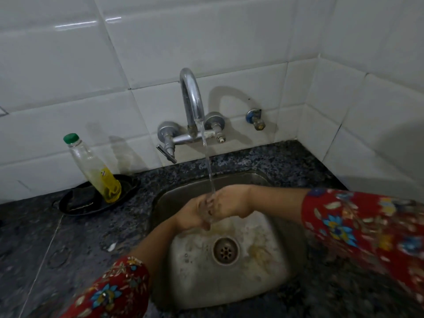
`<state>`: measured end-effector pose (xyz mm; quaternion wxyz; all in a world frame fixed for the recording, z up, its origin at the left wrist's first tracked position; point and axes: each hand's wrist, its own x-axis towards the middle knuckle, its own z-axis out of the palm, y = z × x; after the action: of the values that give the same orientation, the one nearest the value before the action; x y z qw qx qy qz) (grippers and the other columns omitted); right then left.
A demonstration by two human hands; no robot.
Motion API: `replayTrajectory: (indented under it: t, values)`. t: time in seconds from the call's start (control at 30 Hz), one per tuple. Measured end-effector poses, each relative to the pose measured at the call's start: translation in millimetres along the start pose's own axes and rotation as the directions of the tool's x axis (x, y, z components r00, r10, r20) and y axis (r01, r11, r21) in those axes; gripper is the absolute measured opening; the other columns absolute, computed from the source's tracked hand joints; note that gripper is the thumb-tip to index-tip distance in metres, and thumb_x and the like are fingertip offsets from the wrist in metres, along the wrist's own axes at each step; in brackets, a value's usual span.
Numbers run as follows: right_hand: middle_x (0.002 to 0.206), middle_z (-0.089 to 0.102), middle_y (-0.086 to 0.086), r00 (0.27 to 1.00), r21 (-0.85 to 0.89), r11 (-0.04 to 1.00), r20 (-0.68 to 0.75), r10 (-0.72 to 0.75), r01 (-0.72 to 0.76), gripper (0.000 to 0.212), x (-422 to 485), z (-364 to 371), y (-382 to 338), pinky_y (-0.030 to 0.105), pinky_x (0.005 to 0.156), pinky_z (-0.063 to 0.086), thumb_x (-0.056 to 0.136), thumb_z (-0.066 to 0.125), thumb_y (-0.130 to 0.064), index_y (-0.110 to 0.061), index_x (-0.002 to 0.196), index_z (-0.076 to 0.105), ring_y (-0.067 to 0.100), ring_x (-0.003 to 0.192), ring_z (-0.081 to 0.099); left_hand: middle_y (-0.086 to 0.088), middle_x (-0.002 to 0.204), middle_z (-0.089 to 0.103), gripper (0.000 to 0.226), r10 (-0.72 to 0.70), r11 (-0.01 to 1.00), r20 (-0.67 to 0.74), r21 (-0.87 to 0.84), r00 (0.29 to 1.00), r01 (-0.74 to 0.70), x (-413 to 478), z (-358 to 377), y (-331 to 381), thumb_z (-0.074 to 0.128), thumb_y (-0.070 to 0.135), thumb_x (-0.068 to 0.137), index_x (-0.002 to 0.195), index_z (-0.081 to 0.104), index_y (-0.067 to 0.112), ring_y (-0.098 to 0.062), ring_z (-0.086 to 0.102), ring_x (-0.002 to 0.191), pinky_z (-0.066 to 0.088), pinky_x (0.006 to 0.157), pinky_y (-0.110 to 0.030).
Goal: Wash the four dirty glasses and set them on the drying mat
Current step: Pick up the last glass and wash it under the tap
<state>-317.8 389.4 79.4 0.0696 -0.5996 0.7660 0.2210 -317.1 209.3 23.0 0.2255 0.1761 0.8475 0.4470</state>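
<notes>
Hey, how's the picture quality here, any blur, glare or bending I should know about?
Head view: dim overall, with glare streaks on the upper wall tiles; the tap throws a soft arched shadow to its right; the glass under the water is smeared and hard to make out; the right sleeve is blurred; tile lines bow from the wide lens.

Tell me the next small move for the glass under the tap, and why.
Probably turn the glass in the stream so water reaches all of it. The left hand and the right hand both grip it over the sink, the water from the faucet lands at its top, and the hands cover much of its wall.
</notes>
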Motion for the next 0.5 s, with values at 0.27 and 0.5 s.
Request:
replayTrajectory:
  t: [0.27,0.5]
  values:
    - [0.119,0.061,0.015,0.895,0.24,0.867,0.21,0.394,-0.438,0.028,25,-4,-10,0.032,0.081,0.043,0.09,0.053,-0.014,-0.008,0.116,0.062,0.031,0.106,0.058,0.0,0.103,0.069,0.048,0.124,0.978,-0.353,-0.116,0.927,-0.175,12,21,-1,0.077,-0.002,0.063,0.105,0.062,0.015,-0.014,0.066,0.098,0.054,0.086,-0.034]
    - [0.096,0.064,0.0,0.917,0.467,0.793,0.122,0.381,-0.392,0.027,0,-4,9,0.03,0.082,0.047,0.081,0.065,-0.023,-0.013,0.107,0.066,0.021,0.096,0.059,0.02,0.118,0.058,0.074,0.092,0.994,-0.113,0.066,0.989,-0.085,10,6,3,0.088,0.022,0.058,0.122,0.054,0.034,0.001,0.059,0.11,0.046,0.09,-0.008]
